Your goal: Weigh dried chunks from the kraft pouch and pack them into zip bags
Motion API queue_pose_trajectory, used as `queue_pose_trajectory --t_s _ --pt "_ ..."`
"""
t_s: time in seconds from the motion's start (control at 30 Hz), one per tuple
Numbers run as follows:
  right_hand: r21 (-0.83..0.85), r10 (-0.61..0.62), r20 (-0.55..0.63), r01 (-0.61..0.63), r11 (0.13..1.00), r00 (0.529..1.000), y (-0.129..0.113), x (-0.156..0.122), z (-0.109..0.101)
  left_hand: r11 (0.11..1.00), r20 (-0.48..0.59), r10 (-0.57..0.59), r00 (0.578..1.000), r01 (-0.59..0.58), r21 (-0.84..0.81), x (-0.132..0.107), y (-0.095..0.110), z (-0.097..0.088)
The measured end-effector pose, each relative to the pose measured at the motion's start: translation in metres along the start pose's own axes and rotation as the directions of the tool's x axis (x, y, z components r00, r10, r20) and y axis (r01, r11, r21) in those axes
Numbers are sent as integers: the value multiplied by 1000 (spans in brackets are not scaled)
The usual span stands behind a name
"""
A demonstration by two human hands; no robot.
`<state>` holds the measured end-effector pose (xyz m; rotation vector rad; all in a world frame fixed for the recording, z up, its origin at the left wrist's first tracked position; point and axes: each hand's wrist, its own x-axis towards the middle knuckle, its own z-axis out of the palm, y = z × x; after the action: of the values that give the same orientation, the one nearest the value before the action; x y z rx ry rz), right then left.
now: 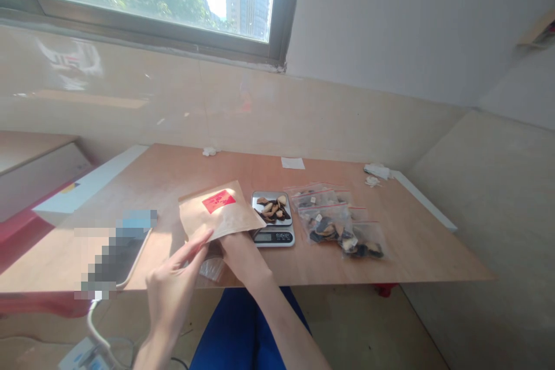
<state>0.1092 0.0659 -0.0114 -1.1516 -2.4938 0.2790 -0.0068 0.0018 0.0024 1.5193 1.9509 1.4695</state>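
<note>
Tabletop (416, 243): flat wood-grain board, warm brown, smooth, sunlit in patches. On it, white digital scale (284, 237) w/ rounded corners, shiny square metal plate + dark display strip. Plate carries small heap of dried, curled slices (273, 208), pale cream/tan w/ near-black edges, irregular shapes. R of scale: overlapping clear plastic zip bags (329, 228), red seal lines, small white tags, similar dark/tan pcs inside. Crinkled clear plastic (211, 270) nr front edge, partly hidden by hands.

Main item: flat rectangular brown kraft-paper bag (236, 222), matte, lightly creased, w/ bright red rectangular label (219, 202); print too small to read. It's tilted, just L of scale, over table's front half, near edge toward the person.

L hand (180, 269): fingers pinching bag's near edge, thumb on upper side. R hand (236, 251): goes in at/under the same edge, fingers hidden by paper; can't tell if inside or beneath, nor if gripping anything.

Back of table: white paper rectangle (293, 163), crumpled white scraps (377, 171).
</note>
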Motion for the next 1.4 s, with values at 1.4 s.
queue_pose_trajectory --t_s 1.4 --pt "610 525 -228 -300 734 820 -25 -135 52 977 444 -63 894 -35 209 1 -53 71"
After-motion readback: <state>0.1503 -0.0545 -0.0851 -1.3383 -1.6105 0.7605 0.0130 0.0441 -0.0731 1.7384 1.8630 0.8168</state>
